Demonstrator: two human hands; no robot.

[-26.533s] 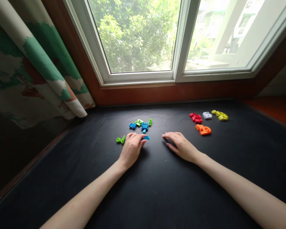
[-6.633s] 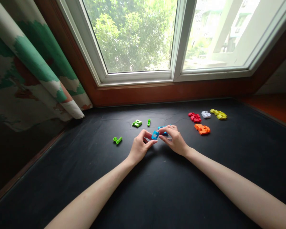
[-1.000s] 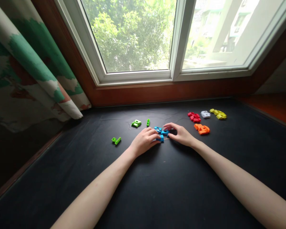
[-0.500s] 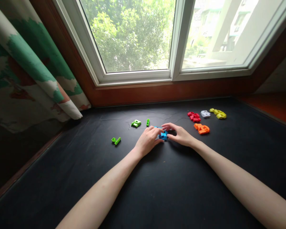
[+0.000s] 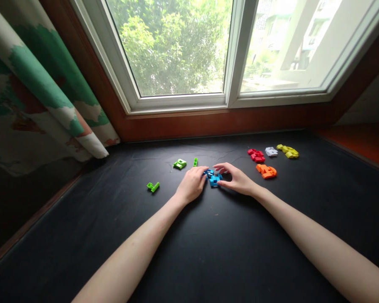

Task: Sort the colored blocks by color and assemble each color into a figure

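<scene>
A small cluster of blue plastic block pieces (image 5: 214,181) lies on the dark tabletop between my hands. My left hand (image 5: 191,183) reaches in from the left, its fingers curled around the left end of the blue pieces; part of them is hidden behind the fingertips. On the right, my right hand (image 5: 236,179) is curved in an open C. Its thumb tip meets or nearly meets the right side of the blue pieces, and its forefinger arches beyond them. Close behind my left hand is a small green bar-shaped piece (image 5: 196,161).
Further left lie a green block piece (image 5: 180,164) and a green angled piece (image 5: 153,187). At the right are red pieces (image 5: 256,155), white pieces (image 5: 271,151), yellow pieces (image 5: 289,151) and orange pieces (image 5: 266,171). A window (image 5: 177,101) and a patterned curtain (image 5: 50,80) border the black tabletop (image 5: 208,252).
My left hand has drawn slightly left, uncovering more of the blue pieces. The right hand has barely moved, its thumb and fingers still apart.
</scene>
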